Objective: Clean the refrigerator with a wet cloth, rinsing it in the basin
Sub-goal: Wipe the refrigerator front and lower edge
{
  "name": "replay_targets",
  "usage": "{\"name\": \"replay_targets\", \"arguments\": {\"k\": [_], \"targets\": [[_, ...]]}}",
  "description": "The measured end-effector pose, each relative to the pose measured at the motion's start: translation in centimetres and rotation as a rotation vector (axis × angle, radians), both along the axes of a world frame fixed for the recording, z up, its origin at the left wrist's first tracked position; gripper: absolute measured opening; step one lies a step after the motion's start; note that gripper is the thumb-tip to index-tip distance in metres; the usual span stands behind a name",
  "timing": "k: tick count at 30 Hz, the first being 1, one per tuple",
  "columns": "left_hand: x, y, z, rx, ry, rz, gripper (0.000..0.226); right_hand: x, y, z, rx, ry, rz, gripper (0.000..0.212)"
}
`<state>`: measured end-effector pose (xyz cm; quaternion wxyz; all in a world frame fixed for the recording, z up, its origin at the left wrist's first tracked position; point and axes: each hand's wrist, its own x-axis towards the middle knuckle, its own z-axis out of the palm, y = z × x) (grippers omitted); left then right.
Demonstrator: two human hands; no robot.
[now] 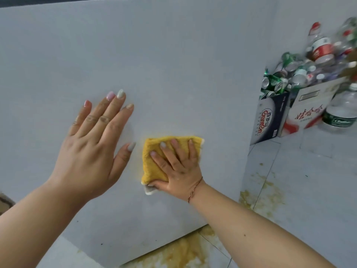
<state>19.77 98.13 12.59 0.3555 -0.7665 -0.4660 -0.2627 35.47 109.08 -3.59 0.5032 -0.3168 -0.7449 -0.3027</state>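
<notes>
1. Left hand (90, 149) flat on the pale grey refrigerator side panel (173, 64), fingers straight and together, holding nothing: good as a brace.
2. Just beside it, right hand (177, 171) pressing the folded yellow cloth (154, 163) to the panel, fingers spread, thumb tucked under the lower corner. Best kept flat, wiped in overlapping passes with even pressure.
3. Rinsing basin not in view.
4. Below and rightward, yellowish stains (185, 252) on the pale floor tiles (318, 171).
5. Far right, printed cardboard boxes (274, 117) heaped with empty cans and plastic bottles (309, 72).
</notes>
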Motion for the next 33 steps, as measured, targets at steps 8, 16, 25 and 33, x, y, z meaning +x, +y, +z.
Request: {"name": "replay_targets", "arguments": {"k": [8, 16, 25, 33], "targets": [[0.9, 1.8, -0.6, -0.001, 0.017, 0.044, 0.055, 10.4, 5.5, -0.7, -0.222, 0.303, -0.156, 0.075], [0.8, 1.3, -0.5, -0.042, -0.003, 0.042, 0.054, 8.3, 4.0, -2.7, -0.781, 1.286, -0.034, 0.089], [-2.6, -2.9, -1.3, -0.128, -0.014, 0.119, 0.051, -3.7, -1.9, -4.4, -0.487, 0.603, -0.049, 0.082], [-9.0, -8.0, -1.0, -0.294, -0.061, 0.247, 0.059, -12.4, -6.0, -4.6, -0.149, 0.085, 0.074, 0.076]]}}
